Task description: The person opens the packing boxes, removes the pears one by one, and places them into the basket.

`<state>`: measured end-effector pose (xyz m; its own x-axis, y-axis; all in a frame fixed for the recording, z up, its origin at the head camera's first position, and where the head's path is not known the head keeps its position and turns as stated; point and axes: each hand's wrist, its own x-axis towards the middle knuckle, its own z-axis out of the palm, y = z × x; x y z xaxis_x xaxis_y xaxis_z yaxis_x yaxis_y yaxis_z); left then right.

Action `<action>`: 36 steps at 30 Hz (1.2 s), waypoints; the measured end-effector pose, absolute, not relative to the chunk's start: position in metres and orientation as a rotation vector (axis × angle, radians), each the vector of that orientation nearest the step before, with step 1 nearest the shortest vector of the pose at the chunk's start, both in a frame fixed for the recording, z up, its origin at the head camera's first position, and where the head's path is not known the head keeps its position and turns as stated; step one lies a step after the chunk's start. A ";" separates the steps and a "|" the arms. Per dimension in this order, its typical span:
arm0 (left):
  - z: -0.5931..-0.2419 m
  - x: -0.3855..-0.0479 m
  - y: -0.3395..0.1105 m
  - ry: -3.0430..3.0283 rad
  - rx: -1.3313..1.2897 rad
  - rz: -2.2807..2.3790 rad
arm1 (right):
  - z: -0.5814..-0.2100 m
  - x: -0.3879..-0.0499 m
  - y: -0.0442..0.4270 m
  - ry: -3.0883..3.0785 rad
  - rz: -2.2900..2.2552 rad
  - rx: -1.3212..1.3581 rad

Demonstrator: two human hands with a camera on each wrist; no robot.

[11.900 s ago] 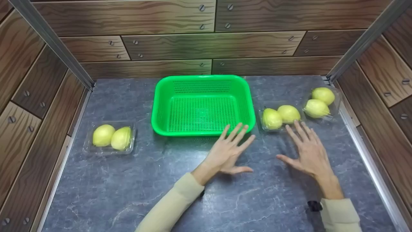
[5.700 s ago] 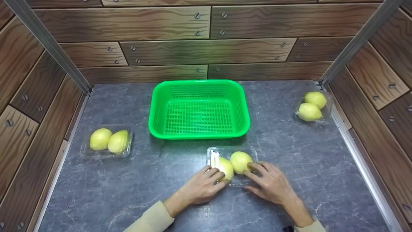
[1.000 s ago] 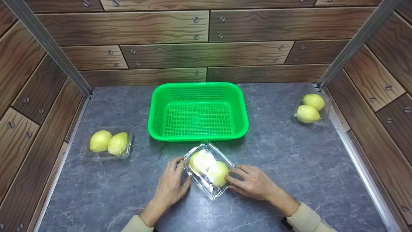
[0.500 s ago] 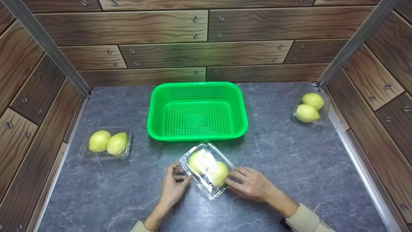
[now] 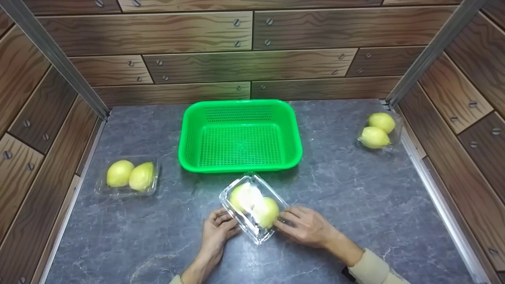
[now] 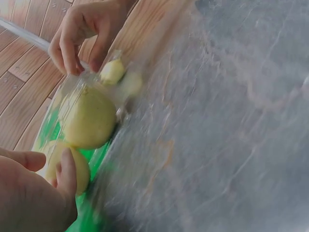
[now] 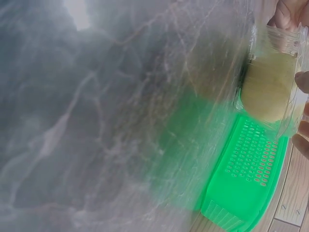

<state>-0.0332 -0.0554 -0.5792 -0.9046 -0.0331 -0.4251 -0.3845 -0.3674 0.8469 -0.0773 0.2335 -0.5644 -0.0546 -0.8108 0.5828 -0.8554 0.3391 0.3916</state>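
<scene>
A clear plastic clamshell box with two yellow-green pears inside sits turned diagonally in front of the green basket. Glare hides part of its lid. My left hand is at the box's lower left side, fingers curled against the edge; in the left wrist view its thumb and finger lie around one end. On the opposite side my right hand pinches the box's edge, which the left wrist view shows from across the box. The right wrist view catches only some right fingertips at the box.
A green perforated basket stands behind the box with nothing in it. Another clear box with two pears lies at the left, a third with two pears at the far right. Wood-patterned walls enclose the grey table.
The pear box came from the right side to the middle front and was turned diagonally. In the last second my left hand slid down its left edge and curled in; my right hand stayed.
</scene>
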 end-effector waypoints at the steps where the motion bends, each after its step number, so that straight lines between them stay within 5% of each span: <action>1: -0.580 -0.032 -0.054 1.605 -0.563 2.375 | -0.564 -0.077 0.233 -1.853 0.071 1.468; 36: -0.590 -0.024 -0.044 1.530 -0.495 2.453 | -0.567 -0.077 0.229 -1.797 0.067 1.486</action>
<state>-0.0243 -0.0438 -0.5898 -0.9219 -0.0007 -0.3875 -0.3477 -0.4399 0.8280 -0.0774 0.2293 -0.5667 -0.0045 -0.8088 0.5881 -0.8501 0.3127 0.4237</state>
